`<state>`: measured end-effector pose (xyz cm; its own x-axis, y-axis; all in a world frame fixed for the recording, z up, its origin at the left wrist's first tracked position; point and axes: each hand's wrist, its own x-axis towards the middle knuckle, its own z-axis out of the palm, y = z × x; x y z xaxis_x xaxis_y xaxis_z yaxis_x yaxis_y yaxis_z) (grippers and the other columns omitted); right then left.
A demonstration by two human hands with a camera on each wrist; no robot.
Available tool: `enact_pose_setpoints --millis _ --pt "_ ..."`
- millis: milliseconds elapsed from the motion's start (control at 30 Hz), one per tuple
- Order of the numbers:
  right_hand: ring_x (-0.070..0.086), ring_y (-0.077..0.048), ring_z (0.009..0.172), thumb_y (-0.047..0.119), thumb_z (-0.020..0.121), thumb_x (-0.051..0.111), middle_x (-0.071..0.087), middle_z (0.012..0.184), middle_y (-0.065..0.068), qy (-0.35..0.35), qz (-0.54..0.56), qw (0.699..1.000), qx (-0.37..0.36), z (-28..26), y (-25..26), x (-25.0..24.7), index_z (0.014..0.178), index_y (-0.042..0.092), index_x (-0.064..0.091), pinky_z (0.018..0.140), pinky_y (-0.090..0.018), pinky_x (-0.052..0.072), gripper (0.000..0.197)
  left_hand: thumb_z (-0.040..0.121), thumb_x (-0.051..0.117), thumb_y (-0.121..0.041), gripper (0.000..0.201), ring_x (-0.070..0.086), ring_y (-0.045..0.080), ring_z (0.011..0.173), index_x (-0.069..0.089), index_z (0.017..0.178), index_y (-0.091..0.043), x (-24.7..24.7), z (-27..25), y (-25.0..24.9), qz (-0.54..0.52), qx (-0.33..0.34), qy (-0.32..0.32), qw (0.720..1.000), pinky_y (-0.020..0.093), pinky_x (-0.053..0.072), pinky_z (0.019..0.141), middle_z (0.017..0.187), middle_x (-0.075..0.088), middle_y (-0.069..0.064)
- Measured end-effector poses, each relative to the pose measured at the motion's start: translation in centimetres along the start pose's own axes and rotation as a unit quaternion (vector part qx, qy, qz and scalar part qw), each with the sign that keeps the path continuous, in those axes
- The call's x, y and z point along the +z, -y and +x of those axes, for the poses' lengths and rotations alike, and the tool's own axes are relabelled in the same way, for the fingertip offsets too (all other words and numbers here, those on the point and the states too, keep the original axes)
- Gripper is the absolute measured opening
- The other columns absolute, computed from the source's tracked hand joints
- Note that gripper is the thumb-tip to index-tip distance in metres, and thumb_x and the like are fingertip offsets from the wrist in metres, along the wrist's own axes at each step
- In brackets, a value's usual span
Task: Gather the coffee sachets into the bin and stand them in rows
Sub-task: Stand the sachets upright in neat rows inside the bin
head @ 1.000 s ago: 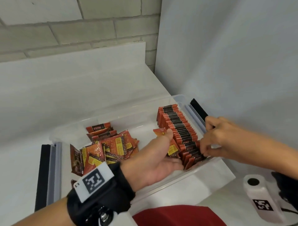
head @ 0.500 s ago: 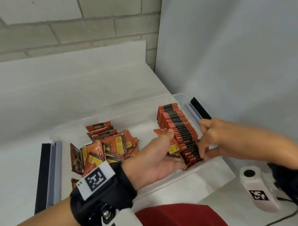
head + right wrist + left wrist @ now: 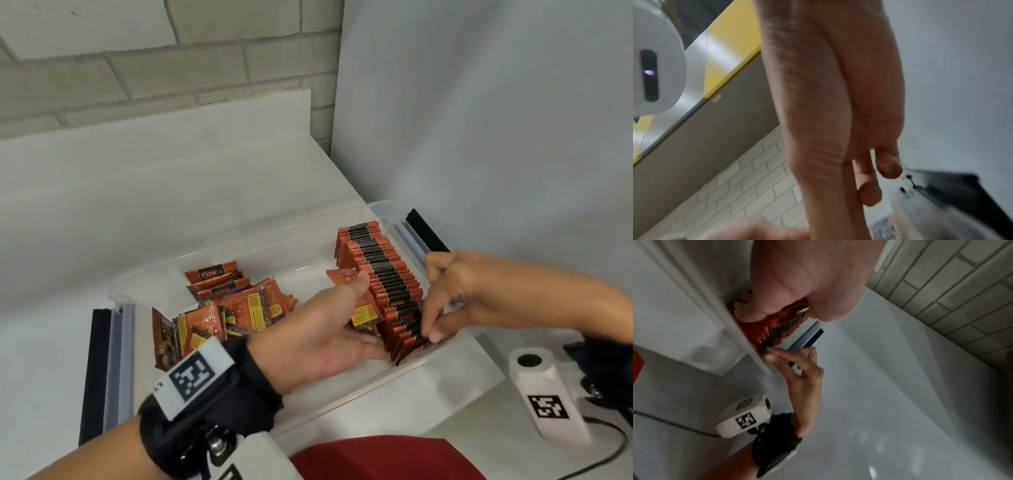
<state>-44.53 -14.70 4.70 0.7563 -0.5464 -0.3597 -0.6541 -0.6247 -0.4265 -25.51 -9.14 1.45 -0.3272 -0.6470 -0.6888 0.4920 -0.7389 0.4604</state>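
So the clear plastic bin sits on the white tabletop, pushed toward its right edge next to the grey wall panel. Along the bin's right wall there's a neat row of standing sachets, orange with dark bands, running from the far wall to the near wall. The ones at the near end lean a bit. Over at the bin's left end is a messy loose pile of sachets lying flat.

The left hand is inside the bin, palm up, thumb clamping a small bunch of sachets against its fingers, right beside the row. The right hand comes in over the bin's right wall, fingers bent down and pinching the near-end sachets of the row; the left wrist view shows the fingertips together on them.

A black strip lies on the tabletop by the bin's left end.
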Motion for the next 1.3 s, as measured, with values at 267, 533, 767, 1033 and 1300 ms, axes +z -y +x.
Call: enact_pose_setpoints --millis 267,533,767,1033,1300 --pt "0.064 -0.003 0.079 0.052 0.070 0.065 0.072 0.085 0.018 -0.212 0.153 0.965 0.018 0.6 1.6 -4.5 0.090 0.036 0.075 0.075 -0.018 0.049 0.027 0.093 0.057 -0.015 0.016 0.066 0.028 0.102 0.067 0.100 -0.004 -2.8 0.0 -7.1 0.154 0.160 0.011 0.975 0.037 0.056 0.085 0.091 0.071 0.014" --pt "0.067 -0.002 0.076 0.041 0.077 0.071 0.070 0.086 0.008 -0.258 0.259 0.928 0.070 7.4 2.9 -4.8 0.106 0.023 0.065 0.072 -0.016 0.049 0.035 0.071 0.073 -0.025 0.029 0.070 0.010 0.086 0.071 0.098 -0.017 -4.3 0.7 -10.3 0.251 0.248 0.036 0.935 0.025 0.056 0.074 0.093 0.074 0.000" --pt "0.058 -0.002 0.061 0.018 0.083 0.073 0.069 0.070 0.005 -0.282 0.337 0.897 0.047 10.4 3.2 -4.2 0.092 0.018 0.071 0.059 -0.015 0.043 0.009 0.067 0.073 -0.023 0.031 0.070 0.010 0.077 0.071 0.097 -0.016 -5.5 1.0 -10.7 0.246 0.277 0.032 0.928 0.023 0.056 0.067 0.085 0.074 -0.001" --pt "0.058 -0.002 0.062 0.023 0.081 0.072 0.071 0.072 0.005 -0.281 0.384 0.879 0.043 11.0 3.3 -4.0 0.093 0.015 0.072 0.059 -0.017 0.044 0.014 0.068 0.072 -0.020 0.027 0.070 0.012 0.078 0.072 0.095 -0.016 -5.6 1.3 -10.5 0.234 0.285 0.053 0.928 0.022 0.056 0.067 0.085 0.074 0.001" --pt "0.067 -0.010 0.072 0.008 0.082 0.070 0.074 0.081 -0.004 -0.347 0.405 0.845 -0.033 9.7 3.4 -5.7 0.091 0.011 0.067 0.071 -0.017 0.054 0.010 0.078 0.042 -0.070 0.072 0.064 0.020 0.070 0.070 0.105 -0.009 -5.6 0.9 -11.1 0.092 0.227 0.061 0.968 0.032 0.057 0.071 0.090 0.068 0.012"
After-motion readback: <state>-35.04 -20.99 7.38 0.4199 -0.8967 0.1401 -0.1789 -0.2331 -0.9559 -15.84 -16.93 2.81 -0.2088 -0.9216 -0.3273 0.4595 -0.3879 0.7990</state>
